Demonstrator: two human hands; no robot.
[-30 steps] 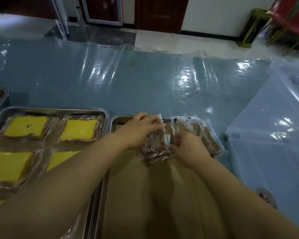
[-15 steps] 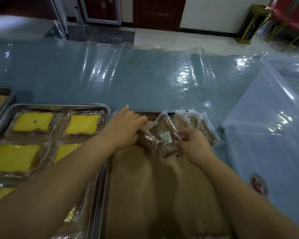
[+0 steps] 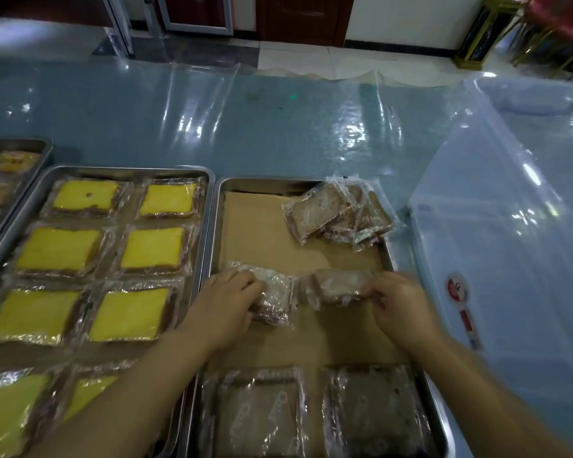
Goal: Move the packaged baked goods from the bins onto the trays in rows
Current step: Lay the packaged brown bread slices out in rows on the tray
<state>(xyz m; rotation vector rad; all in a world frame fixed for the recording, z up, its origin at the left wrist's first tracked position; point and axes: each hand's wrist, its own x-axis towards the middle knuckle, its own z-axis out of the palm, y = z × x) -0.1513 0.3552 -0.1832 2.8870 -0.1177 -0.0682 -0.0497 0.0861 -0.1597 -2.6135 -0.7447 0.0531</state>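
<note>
Left hand (image 3: 227, 300) and right hand (image 3: 399, 309) both reach in from the near edge over the paper-lined tray (image 3: 255, 185), one packet each.

Nearest row on that tray: two brown-cake packets lie flat side by side, the near left packet (image 3: 262, 414) and the near right packet (image 3: 374, 411), each partly under a forearm.

Next row up, mid-tray: the left hand lies over the left-hand packet (image 3: 275, 299), clear-wrapped and brown, with fingers curled onto its top and left edge. The packet is down on the paper. The right hand pinches the right end of the right-hand packet (image 3: 336, 287) between thumb and fingers. Cannot tell whether this one rests on the paper or is just off it (motion blur). The two held packets sit just beside each other, a narrow gap between them.

Far right corner, same tray: a pile of brown packets (image 3: 338, 213), overlapping and tilted, some hanging over the rim.

Just beside it on the left: a second metal tray (image 3: 129, 170) of yellow-cake packets (image 3: 153, 247) in two columns. A third tray (image 3: 43, 143) at far left shows only its corner, contents blurred.

Right of the working tray: a clear plastic bin (image 3: 510, 259) with a round red label on its side. Contents cannot be made out.

Everything stands on a blue table (image 3: 278, 127) under a wrinkled clear sheet. Beyond are a tiled floor (image 3: 311, 61) and a dark door (image 3: 305, 18).
</note>
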